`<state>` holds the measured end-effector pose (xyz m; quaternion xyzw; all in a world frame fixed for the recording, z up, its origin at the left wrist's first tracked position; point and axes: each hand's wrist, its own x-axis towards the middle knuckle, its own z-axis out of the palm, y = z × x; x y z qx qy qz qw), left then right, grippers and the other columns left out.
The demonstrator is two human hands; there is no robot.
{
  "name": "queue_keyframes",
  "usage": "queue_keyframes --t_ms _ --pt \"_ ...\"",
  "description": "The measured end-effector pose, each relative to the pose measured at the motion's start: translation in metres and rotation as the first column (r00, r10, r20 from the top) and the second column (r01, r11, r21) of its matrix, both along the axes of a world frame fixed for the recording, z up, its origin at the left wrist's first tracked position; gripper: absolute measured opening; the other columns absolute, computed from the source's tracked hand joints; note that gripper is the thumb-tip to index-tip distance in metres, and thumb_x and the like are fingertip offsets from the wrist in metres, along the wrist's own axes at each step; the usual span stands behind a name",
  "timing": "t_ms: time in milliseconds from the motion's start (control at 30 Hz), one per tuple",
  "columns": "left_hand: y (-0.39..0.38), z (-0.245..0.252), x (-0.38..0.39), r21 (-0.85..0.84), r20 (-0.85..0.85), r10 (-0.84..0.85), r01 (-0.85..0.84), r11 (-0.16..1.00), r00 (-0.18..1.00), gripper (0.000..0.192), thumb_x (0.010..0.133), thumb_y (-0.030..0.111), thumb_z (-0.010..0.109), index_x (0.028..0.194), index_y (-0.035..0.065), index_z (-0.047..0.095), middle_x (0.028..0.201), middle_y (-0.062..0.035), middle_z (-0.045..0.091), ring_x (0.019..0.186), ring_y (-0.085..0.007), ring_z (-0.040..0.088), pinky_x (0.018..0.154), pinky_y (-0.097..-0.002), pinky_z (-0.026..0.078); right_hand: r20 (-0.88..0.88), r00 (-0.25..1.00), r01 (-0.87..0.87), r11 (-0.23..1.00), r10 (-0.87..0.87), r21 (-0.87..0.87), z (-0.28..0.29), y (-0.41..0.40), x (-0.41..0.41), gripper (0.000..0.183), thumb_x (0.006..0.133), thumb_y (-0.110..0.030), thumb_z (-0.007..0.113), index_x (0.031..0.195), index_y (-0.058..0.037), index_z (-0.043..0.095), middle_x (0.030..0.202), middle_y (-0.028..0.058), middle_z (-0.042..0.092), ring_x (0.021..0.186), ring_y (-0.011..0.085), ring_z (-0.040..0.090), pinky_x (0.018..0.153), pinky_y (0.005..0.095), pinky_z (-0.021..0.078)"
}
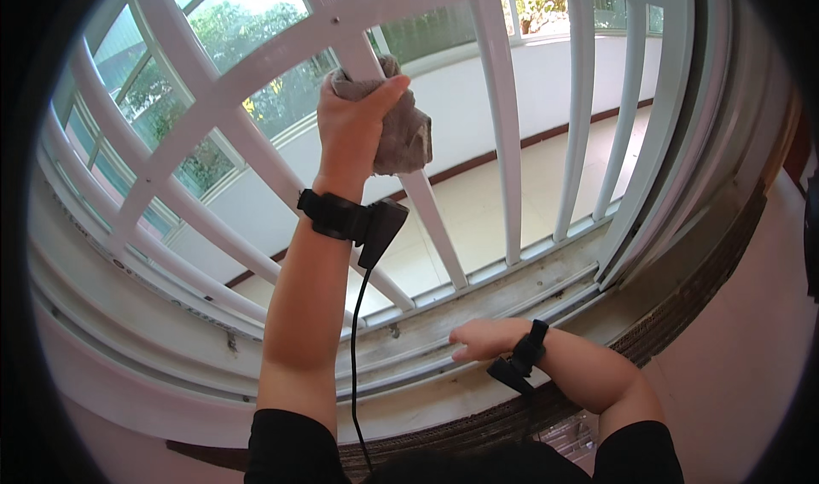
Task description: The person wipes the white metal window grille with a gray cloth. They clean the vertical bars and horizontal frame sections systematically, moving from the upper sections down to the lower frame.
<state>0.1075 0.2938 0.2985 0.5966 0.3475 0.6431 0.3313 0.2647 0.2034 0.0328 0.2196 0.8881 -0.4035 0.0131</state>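
A crumpled grey-brown cloth [403,132] is wrapped around a white vertical bar [435,228] of the window grille. My left hand [355,112] grips cloth and bar together, just under the curved white crossbar [409,0], with the thumb lying over the cloth. Low on the right, my right hand [480,340] is at the window's sliding track [422,362], fingers pointing left and no object seen in it; whether it presses on the track is unclear. Black devices are strapped to both wrists, and a cable hangs from the left one.
More white grille bars [502,132] stand to both sides. The sill [384,397] bears dark stains and ends in a dark brown layered edge [691,311]. Beyond the grille lie a tiled floor [473,196], a low white wall [550,80] and windows with greenery outside.
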Motion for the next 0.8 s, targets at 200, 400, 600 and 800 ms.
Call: queue_keyframes --t_ms 200,400,600,800 --pt "-0.002 -0.127 0.004 -0.027 -0.033 0.194 -0.195 0.98 0.98 0.041 0.071 0.009 0.078 0.101 0.0021 0.051 0.09 -0.0044 0.06 0.079 -0.0113 0.059 0.071 -0.0266 0.051 0.083 0.996 -0.027 0.999 0.029 -0.023 0.006 0.002 0.003 0.039 0.083 -0.028 0.058 0.104 0.005 0.057 0.099 0.0248 0.061 0.096 0.0384 0.058 0.084 0.0424 0.0451" --pt "-0.012 -0.25 0.005 -0.093 -0.134 0.282 -0.296 0.951 0.95 0.042 0.07 0.011 0.078 0.1 0.0051 0.049 0.087 -0.0038 0.059 0.077 -0.0107 0.057 0.07 -0.0262 0.049 0.086 0.996 -0.029 0.998 0.034 -0.058 0.008 0.002 0.003 0.042 0.083 -0.031 0.057 0.106 0.0045 0.057 0.098 0.025 0.062 0.095 0.0386 0.058 0.084 0.0419 0.0452" --pt "-0.014 -0.324 0.007 -0.188 -0.17 0.29 -0.32 0.928 0.942 0.043 0.068 0.018 0.079 0.097 0.0055 0.05 0.086 -0.0047 0.059 0.078 -0.0138 0.057 0.07 -0.0291 0.047 0.103 0.993 -0.042 0.996 0.051 -0.083 -0.002 0.004 0.003 0.044 0.084 -0.031 0.057 0.11 0.0039 0.055 0.099 0.0253 0.062 0.096 0.0386 0.058 0.085 0.0427 0.0449" --pt "-0.016 -0.395 0.006 -0.345 -0.176 0.261 -0.308 0.887 0.949 0.043 0.068 0.016 0.079 0.099 0.0047 0.049 0.089 -0.0049 0.058 0.08 -0.015 0.055 0.072 -0.0297 0.047 0.144 0.989 -0.025 0.995 0.039 -0.1 0.007 0.006 0.003 0.043 0.084 -0.03 0.058 0.112 0.0037 0.054 0.098 0.0247 0.062 0.095 0.038 0.058 0.084 0.0432 0.045"
